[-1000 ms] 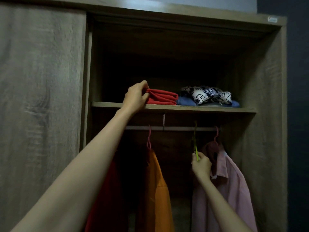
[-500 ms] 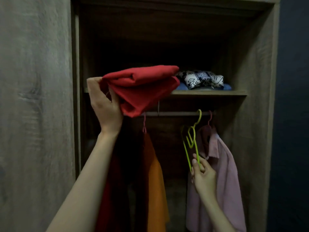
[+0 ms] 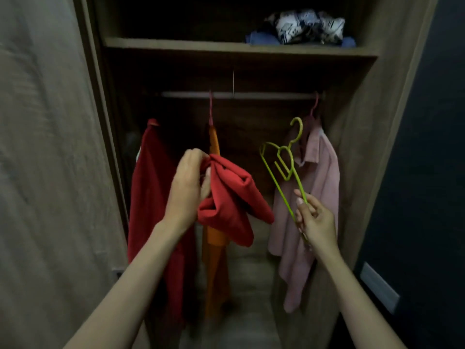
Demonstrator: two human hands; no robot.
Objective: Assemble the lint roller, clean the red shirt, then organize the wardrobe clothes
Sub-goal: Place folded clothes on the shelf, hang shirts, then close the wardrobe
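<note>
At centre frame, before the open wardrobe point(image 3: 364, 122), the left grip point(image 3: 187, 190) is curled round the folded red shirt point(image 3: 231, 197), which sags toward 4 o'clock, while at its 3 o'clock the right grip point(image 3: 315, 222) pinches a green hanger point(image 3: 284, 167) whose hook points to 12 o'clock. Behind, a red garment point(image 3: 151, 185), an orange garment point(image 3: 214, 238) and a pink shirt point(image 3: 319, 177) hang from the rail point(image 3: 264, 95); on the shelf point(image 3: 176, 45) at 1 o'clock a patterned cloth point(image 3: 307, 26) lies on blue fabric point(image 3: 259, 37).
</note>
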